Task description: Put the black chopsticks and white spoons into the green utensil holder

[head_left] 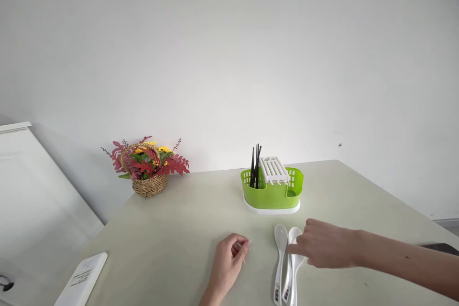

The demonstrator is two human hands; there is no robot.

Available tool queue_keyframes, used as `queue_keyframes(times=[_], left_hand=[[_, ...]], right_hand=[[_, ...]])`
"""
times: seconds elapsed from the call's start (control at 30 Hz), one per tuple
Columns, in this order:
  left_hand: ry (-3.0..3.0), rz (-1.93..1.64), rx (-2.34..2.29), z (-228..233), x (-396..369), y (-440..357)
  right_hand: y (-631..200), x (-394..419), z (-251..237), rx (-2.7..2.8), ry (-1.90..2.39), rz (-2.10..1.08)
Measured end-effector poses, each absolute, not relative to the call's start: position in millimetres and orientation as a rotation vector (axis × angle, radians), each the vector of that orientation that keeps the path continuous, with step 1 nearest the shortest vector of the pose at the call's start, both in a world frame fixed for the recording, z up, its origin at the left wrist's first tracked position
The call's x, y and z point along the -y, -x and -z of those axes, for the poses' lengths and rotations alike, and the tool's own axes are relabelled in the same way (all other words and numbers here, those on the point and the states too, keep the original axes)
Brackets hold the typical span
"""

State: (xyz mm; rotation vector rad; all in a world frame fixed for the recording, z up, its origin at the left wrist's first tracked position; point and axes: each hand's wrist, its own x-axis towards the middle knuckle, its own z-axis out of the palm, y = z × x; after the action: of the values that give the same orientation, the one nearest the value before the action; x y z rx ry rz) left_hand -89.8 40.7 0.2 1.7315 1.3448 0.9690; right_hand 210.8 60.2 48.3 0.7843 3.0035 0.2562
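Head view — right hand point(324, 244) fingers loosely spread, touching white spoons point(287, 267); left hand point(229, 260) curled, empty.

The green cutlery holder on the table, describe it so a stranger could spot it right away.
On the pale table, look toward the far edge by the wall. The cutlery holder is the lime-green slotted tub on a white base, holding black chopsticks, unlike the wicker flower basket farther left.

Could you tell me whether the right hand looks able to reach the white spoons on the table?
Probably yes: the right hand already hovers at the white spoons, fingertips touching or nearly so, with nothing between them.
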Motion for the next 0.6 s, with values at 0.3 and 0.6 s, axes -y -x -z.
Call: queue_keyframes(times=[0.3, 0.6], left_hand=[[-1.729, -0.948, -1.385, 1.7, -41.4, 90.3], [-1.757, -0.964, -1.352, 3.7, -41.0, 91.5]], right_hand=[[-200.2, -57.9, -10.6, -2.983, -0.6, -0.282], [-193.0, -36.1, -62.8, -3.111, -0.602, -0.172]])
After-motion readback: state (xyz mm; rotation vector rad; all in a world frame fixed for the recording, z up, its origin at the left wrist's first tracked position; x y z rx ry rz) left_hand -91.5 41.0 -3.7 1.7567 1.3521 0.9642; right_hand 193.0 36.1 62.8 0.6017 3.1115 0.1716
